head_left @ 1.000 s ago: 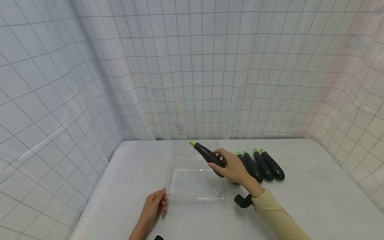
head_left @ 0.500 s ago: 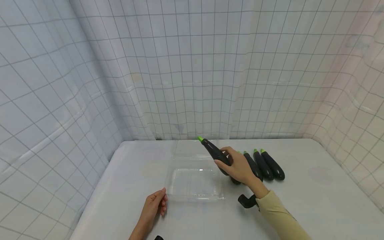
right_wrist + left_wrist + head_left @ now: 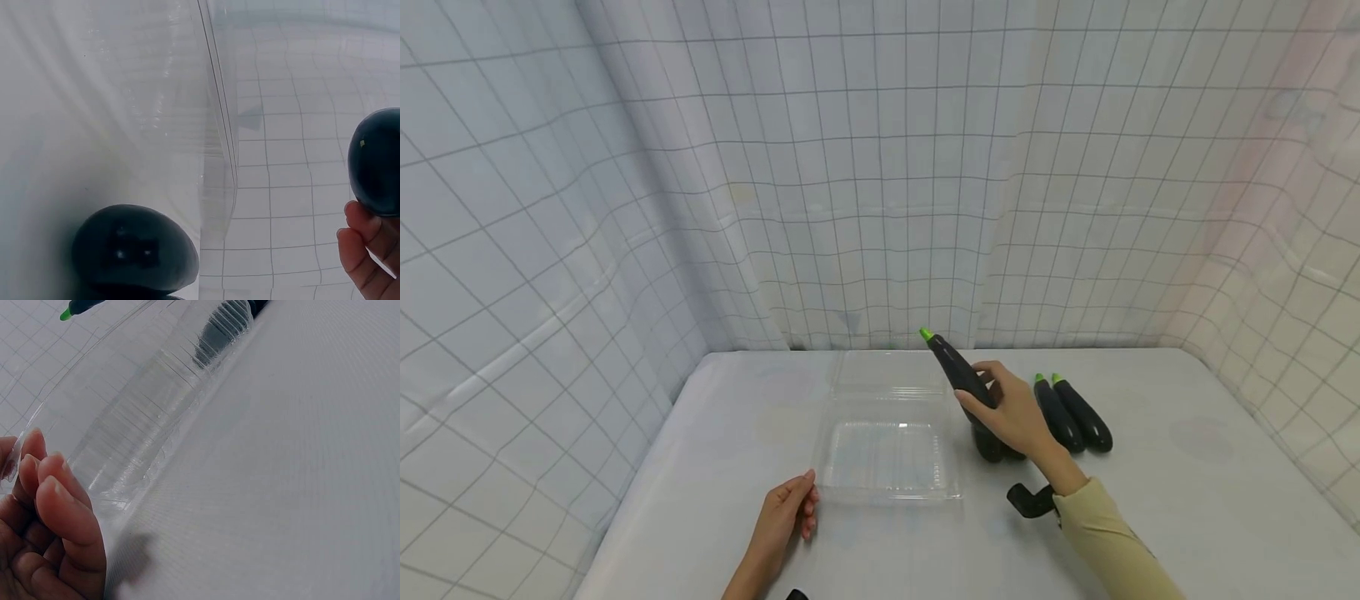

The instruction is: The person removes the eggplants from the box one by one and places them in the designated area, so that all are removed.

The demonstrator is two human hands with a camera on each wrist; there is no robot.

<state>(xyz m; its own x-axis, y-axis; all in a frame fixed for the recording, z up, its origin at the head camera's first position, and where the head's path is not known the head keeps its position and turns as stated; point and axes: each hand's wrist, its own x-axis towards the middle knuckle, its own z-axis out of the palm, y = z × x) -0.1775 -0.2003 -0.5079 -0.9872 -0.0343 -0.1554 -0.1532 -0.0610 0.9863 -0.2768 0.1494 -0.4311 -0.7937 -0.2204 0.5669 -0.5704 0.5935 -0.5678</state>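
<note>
A clear plastic clamshell box (image 3: pixel 889 497) lies unfolded on the table, its lid (image 3: pixel 891 372) toward the back. My left hand (image 3: pixel 784 517) pinches the box's front left corner; in the left wrist view, thumb and fingers (image 3: pixel 69 512) meet at the rim. In my right hand (image 3: pixel 1018 417) is a dark eggplant (image 3: pixel 958 371) with a bright green stem end, tilted up to the left. It is held above the table, just right of the box. Beneath that hand lie more eggplants, partly hidden, one rounded end (image 3: pixel 134 250) showing in the right wrist view.
Two further eggplants (image 3: pixel 1060 417) lie side by side right of my right hand. A black wrist-worn device (image 3: pixel 1030 502) juts out below the right wrist. White checked curtains (image 3: pixel 880 167) enclose the back and sides of the white table (image 3: pixel 1187 517).
My right hand has moved right with the eggplant, from over the box to above the eggplants lying beside it. The left hand and box have stayed put.
</note>
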